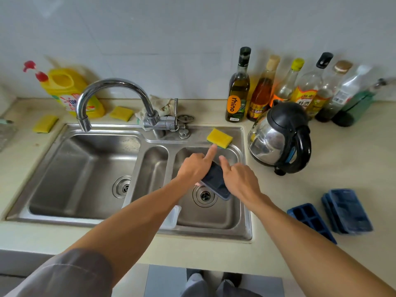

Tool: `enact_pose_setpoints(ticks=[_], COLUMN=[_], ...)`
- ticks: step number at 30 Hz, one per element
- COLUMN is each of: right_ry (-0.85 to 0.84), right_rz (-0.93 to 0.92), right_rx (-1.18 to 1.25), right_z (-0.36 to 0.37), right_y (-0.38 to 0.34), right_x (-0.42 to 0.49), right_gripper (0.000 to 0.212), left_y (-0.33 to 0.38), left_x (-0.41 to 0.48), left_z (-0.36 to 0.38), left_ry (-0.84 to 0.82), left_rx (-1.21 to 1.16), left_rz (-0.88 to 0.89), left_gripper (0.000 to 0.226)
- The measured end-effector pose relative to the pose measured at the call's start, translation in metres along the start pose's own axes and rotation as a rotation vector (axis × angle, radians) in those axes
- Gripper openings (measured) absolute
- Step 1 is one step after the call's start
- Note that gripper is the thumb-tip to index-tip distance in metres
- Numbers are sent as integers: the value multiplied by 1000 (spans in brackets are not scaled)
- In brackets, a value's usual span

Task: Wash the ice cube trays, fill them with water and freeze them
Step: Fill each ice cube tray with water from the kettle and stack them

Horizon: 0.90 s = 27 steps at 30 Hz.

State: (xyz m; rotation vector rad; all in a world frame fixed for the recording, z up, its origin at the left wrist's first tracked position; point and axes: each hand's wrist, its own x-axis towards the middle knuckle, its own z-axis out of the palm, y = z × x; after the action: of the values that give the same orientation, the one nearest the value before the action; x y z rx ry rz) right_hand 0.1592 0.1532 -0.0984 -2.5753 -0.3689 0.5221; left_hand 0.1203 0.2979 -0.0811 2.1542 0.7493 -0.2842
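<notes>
Step in hand: washing, judged to be at the first tray. Filling and freezing are not begun.

- Near part of the counter (278, 264), 4 o'clock from the sink (205, 233): an open tray (308, 217) is laid cells-up, with the stacked trays (347, 211) just beside it at its 3 o'clock. Both are judged to be waiting their turn; wet or dry cannot be told.
- A clear tub (171, 217) is seen at the sink's front, partly hidden by the left forearm.
- Over the right basin, above the drain (204, 196): the held tray (215, 179), dark blue and tilted, is kept between both hands.
- Its 9 o'clock edge is gripped by the left hand (192, 168) with curled fingers. The index finger is stretched toward 1 o'clock, its tip at or touching the sponge (219, 138).
- Its 3 o'clock edge is gripped by the right hand (240, 179), thumb raised; the fingers underneath are hidden.
- The sponge is parked on the sink's back rim, 12 o'clock of the held tray, yellow face up.
- The faucet (111, 86) spout is hung over the left basin; no running water is seen. The detergent bottle (70, 91) is stood by the wall at 10 o'clock, the kettle (280, 136) at 2 o'clock.

Next move, as judged: the sponge is to be picked up by the left hand, so the tray's weight must be taken by the right hand alone. Water and detergent are also needed, so either the spout is swung over or the tray is carried to the left basin.
</notes>
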Motion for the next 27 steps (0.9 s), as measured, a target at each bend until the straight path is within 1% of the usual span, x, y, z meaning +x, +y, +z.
enact_pose_setpoints(ticks=[2,4,5,8,10,11,13,17,20,22,24,27], right_ry=[73,108,121,126,123,127,150,132,140,62,-55,-158], right_rz=[19,19,30,73,57,39,6,-37,-58,-63,-52,-39], right_rx=[64,133,169,335,380,376,354,462,525,558,644,759], right_z=[-12,-23,-28,-34,-34,-35,-39,-54,-62,-66,-71,-76], right_y=[-4,-8,-12,-27,-35,-37,-38,-44,-52,-53,-52,-52], right_x=[2,3,4,2,-4,-7,-11,-7,-3,1,2,5], right_gripper=[82,70,65,59,65,68,70,58,48,35,23,16], left_y=[5,7,9,21,29,31,31,25,25,26,24,20], left_x=[-9,-20,-25,-33,-31,-30,-25,-23,-24,-21,-18,-18], left_z=[-7,-2,3,21,23,21,12,-2,-13,-22,-31,-39], left_ry=[73,127,122,86,134,167,225,272,275,270,272,277], left_rx=[-270,-469,-536,-688,-741,-729,-607,-295,-158,-132,-87,-30], left_rz=[-64,-100,-114,-148,-137,-122,-63,95,175,197,224,270], left_gripper=[86,91,89,73,64,63,61,60,56,58,59,54])
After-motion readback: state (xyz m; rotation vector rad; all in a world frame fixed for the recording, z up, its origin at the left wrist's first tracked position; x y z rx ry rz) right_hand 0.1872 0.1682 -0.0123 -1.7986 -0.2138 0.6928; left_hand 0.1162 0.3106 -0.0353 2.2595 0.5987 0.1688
